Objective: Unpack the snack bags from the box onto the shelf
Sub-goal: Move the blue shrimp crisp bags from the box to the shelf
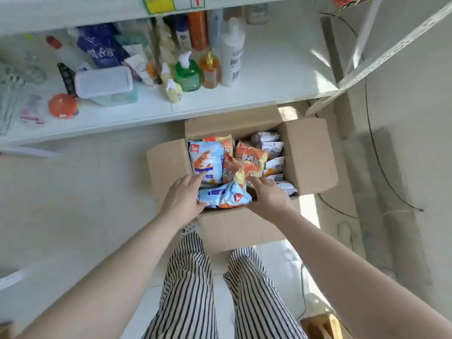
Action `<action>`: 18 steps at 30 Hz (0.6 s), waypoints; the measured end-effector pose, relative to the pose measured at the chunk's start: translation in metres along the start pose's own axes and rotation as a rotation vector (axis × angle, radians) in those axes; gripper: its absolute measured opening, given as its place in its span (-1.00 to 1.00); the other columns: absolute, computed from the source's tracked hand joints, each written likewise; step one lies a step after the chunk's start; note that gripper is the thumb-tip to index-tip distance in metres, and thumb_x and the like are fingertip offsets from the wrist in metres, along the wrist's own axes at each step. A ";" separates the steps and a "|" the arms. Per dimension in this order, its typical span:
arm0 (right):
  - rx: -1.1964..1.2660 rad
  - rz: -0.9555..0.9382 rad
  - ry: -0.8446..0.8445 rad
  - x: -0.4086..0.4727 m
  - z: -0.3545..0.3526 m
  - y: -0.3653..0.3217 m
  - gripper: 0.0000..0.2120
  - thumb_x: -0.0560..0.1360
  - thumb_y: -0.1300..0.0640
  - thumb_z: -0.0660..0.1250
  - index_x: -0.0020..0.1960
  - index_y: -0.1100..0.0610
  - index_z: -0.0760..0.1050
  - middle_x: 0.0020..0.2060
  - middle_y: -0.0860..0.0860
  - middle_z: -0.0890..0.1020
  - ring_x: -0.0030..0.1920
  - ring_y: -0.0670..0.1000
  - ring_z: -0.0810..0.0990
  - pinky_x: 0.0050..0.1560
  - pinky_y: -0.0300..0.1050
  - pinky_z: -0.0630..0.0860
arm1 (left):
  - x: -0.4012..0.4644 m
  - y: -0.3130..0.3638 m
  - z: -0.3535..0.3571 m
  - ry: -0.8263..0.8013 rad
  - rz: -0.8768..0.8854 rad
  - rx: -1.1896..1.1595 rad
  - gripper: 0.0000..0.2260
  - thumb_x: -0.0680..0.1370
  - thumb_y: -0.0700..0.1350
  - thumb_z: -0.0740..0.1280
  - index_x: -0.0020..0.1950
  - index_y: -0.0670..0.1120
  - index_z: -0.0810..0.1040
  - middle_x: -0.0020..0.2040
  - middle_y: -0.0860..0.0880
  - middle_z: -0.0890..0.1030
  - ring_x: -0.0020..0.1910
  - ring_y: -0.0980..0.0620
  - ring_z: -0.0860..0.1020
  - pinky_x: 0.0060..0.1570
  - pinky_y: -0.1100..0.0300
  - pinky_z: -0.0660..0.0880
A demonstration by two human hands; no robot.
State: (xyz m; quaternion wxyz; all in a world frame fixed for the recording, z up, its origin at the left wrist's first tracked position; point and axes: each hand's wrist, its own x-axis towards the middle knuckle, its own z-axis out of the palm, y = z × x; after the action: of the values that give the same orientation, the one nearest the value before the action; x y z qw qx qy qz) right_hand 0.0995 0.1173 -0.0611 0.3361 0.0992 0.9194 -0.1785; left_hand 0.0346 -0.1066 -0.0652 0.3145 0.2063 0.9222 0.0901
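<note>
We see one open cardboard box (308, 155) on the floor below the white shelf (269, 77), holding snack bags: two light-blue shrimp bags, roughly three orange bags, and several white bags we cannot count exactly. Our left hand (182, 199) touches the left end of the near light-blue bag (223, 198), fingers extended. Our right hand (269, 194) reaches at its right end; its fingertips are hidden, so grip cannot be determined.
</note>
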 end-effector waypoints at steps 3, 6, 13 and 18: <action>0.007 0.000 -0.059 0.051 0.042 0.022 -0.30 0.44 -0.04 0.43 0.48 0.00 0.20 0.36 0.06 0.41 0.37 0.12 0.36 0.28 0.05 0.41 | 0.032 -0.007 0.051 -0.001 -0.045 -0.083 -0.24 0.44 0.00 0.45 0.54 -0.05 0.16 0.45 -0.06 0.35 0.41 -0.07 0.33 0.41 0.09 0.24; 0.023 0.024 -0.110 0.099 0.088 0.041 -0.27 0.45 -0.07 0.44 0.51 -0.01 0.17 0.38 0.04 0.40 0.38 0.10 0.36 0.26 0.00 0.38 | 0.066 -0.017 0.101 0.018 -0.053 -0.132 -0.23 0.42 0.00 0.49 0.54 -0.06 0.18 0.45 -0.05 0.35 0.39 -0.05 0.35 0.38 0.10 0.29; 0.271 0.054 -0.159 0.174 0.185 0.068 -0.16 0.38 -0.09 0.51 0.52 0.02 0.17 0.31 0.10 0.45 0.34 0.14 0.40 0.26 0.01 0.42 | 0.128 -0.035 0.199 -0.009 -0.036 -0.206 -0.26 0.47 -0.01 0.45 0.55 -0.07 0.14 0.47 -0.04 0.33 0.42 -0.04 0.31 0.34 0.16 0.25; 0.392 0.116 -0.107 0.189 0.209 0.074 -0.16 0.31 -0.10 0.55 0.48 -0.08 0.23 0.20 0.01 0.55 0.23 0.09 0.51 0.12 -0.03 0.47 | 0.141 -0.043 0.230 -0.071 -0.049 -0.284 -0.26 0.47 -0.01 0.46 0.54 -0.08 0.17 0.48 -0.03 0.29 0.44 -0.03 0.29 0.34 0.12 0.28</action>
State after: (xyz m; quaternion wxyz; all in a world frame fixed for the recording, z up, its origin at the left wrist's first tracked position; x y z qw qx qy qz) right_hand 0.1008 0.1140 -0.3528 0.3684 0.2059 0.8407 -0.3393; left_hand 0.0619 -0.0756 -0.3353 0.3752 0.1403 0.8932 0.2045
